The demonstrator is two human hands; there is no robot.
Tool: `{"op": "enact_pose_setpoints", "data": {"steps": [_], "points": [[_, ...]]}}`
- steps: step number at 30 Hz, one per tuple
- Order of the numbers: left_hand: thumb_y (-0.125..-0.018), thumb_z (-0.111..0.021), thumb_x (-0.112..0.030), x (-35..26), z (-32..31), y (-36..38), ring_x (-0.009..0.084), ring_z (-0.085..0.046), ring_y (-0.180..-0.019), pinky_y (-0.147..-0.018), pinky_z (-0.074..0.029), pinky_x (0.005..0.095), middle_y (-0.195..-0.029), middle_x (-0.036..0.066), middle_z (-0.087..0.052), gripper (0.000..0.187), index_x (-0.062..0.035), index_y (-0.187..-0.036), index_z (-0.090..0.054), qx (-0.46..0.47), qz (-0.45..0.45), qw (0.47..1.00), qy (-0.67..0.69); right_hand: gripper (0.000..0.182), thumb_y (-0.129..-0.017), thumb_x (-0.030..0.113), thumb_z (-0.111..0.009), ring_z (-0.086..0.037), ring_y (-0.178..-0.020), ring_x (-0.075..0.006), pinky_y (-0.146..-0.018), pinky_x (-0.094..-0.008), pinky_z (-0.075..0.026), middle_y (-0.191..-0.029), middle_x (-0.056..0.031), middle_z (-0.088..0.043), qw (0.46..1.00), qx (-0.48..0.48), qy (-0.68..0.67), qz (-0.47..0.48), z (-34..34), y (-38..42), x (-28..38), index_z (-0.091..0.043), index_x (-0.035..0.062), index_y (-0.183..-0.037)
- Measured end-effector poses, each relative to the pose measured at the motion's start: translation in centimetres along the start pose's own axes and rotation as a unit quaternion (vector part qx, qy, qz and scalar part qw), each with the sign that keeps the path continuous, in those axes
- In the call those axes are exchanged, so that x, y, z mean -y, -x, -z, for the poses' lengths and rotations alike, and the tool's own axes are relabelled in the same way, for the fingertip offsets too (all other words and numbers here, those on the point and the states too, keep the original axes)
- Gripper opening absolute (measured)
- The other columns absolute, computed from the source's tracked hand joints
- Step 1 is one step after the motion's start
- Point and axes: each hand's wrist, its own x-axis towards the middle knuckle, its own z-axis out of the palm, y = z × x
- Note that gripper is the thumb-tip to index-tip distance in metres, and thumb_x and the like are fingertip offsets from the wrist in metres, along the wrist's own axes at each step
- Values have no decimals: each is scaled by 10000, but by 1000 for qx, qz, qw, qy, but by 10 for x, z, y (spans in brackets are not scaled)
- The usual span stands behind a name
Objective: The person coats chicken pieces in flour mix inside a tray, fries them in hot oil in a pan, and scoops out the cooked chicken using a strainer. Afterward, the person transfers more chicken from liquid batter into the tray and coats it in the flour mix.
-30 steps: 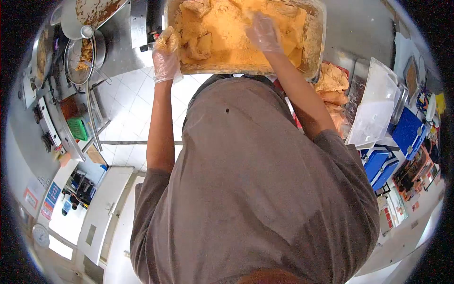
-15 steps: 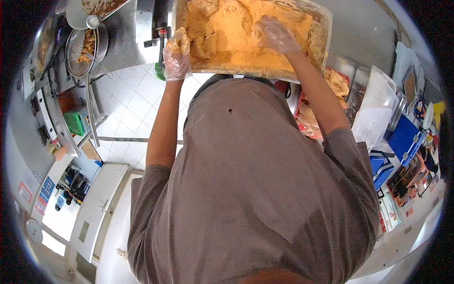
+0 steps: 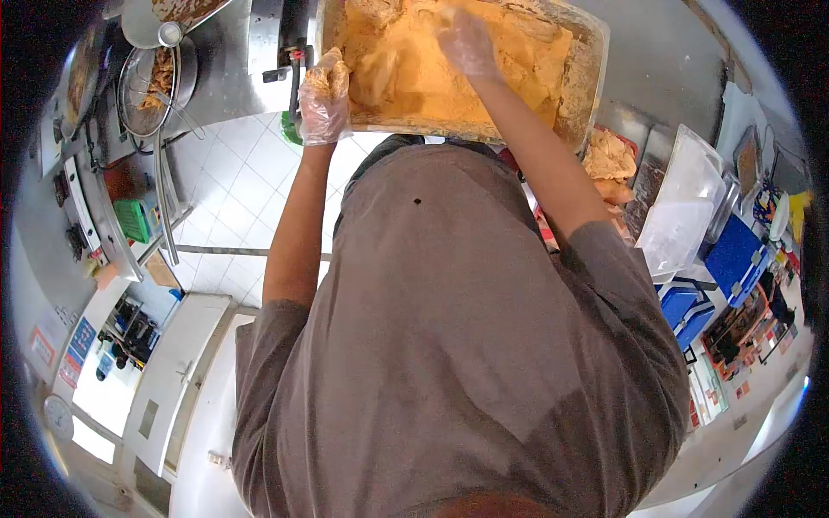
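Note:
A large rectangular tub [image 3: 590, 95] at the top of the view holds orange, flour-like coating powder [image 3: 432, 91]. Lumpy coated pieces lie along its far side, partly buried. My left hand [image 3: 325, 102], in a clear plastic glove caked with powder at the fingers, is closed on the tub's near left corner. Over the middle of the powder is my right hand [image 3: 471, 47], also gloved, its fingers smeared by motion; whether it holds anything cannot be seen. A blurred pale lump [image 3: 376, 71] shows in the powder to its left.
Right of the tub, coated pieces [image 3: 610, 155] sit in a red container, partly behind my right arm. Beyond are a translucent bin [image 3: 682, 203] and blue boxes [image 3: 738, 259]. At left, a wire strainer [image 3: 148, 91] with fried bits rests on the steel counter [image 3: 226, 65].
My right hand has swept left and away from me across the powder, and its fingers are now blurred. A blurred lump appears at the tub's left side. My left hand stays at the corner.

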Motion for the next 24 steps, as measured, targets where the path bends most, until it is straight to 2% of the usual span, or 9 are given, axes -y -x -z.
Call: {"op": "enact_pose_setpoints", "data": {"steps": [2,4,7,11,14,16,18,20,24], "points": [[-940,-640,-76,-5,2,-1,259,-657,-1038,-916,-520,353,-1128,152,-686,255,4,-1182,-647,-7,-16,1000,-6,345,-921,162,-589,-627,-919,-295,-880,-466,-515,-991,-149,-665,966,113,221,-77,-25,-31,-19,-644,36,-1238],[-921,-642,-39,-10,2,-2,308,-670,-1011,-897,-531,378,-1094,183,-691,232,13,-1146,-644,-16,-28,999,2,357,-904,251,-619,-642,-882,-302,-841,-456,-526,-955,-165,-670,971,140,163,-101,-31,-45,-20,-659,22,-1174],[-917,-644,-33,-5,2,0,312,-669,-1021,-899,-532,382,-1103,180,-691,240,12,-1153,-639,-4,-21,1000,-1,433,-879,385,-662,-664,-826,-313,-782,-443,-543,-902,-188,-678,971,178,78,-137,-31,-65,-18,-681,0,-1079],[-921,-640,-41,2,-1,0,304,-666,-1048,-915,-528,377,-1126,183,-687,244,9,-1160,-638,-16,-24,1000,10,436,-872,397,-669,-663,-792,-324,-763,-439,-545,-877,-213,-669,984,158,-9,-81,-36,-56,-27,-672,-24,-985],[-925,-637,-48,2,-1,0,303,-665,-1058,-926,-525,375,-1124,182,-688,239,13,-1156,-640,-20,-28,999,25,473,-894,433,-647,-653,-812,-345,-788,-453,-537,-916,-247,-655,975,194,-57,-95,16,-36,10,-642,-33,-974],[-932,-636,-54,1,1,1,277,-656,-1080,-947,-515,365,-1157,173,-682,258,18,-1181,-638,-1,-9,1000,25,474,-864,429,-649,-646,-777,-367,-745,-470,-522,-846,-251,-654,981,151,-102,-63,-12,-30,-1,-646,-44,-889],[-936,-636,-58,-2,3,0,263,-650,-1093,-958,-509,360,-1174,167,-678,271,20,-1196,-635,5,-1,1000,27,453,-870,416,-642,-648,-796,-372,-742,-464,-525,-857,-241,-659,978,178,-104,-27,-8,-27,13,-644,-35,-912],[-937,-637,-58,-6,2,0,262,-648,-1097,-959,-508,360,-1175,163,-677,277,20,-1202,-631,-1,-2,999,33,420,-912,393,-626,-660,-869,-360,-780,-437,-547,-951,-218,-670,959,275,-63,13,-3,-27,31,-636,-7,-1043],[-944,-635,-77,-1,2,-1,265,-648,-1098,-966,-502,357,-1158,161,-680,282,14,-1211,-624,7,-4,1000,20,345,-920,297,-603,-670,-871,-340,-779,-419,-558,-946,-190,-677,994,25,38,102,-26,-41,34,-653,17,-1115]]}}
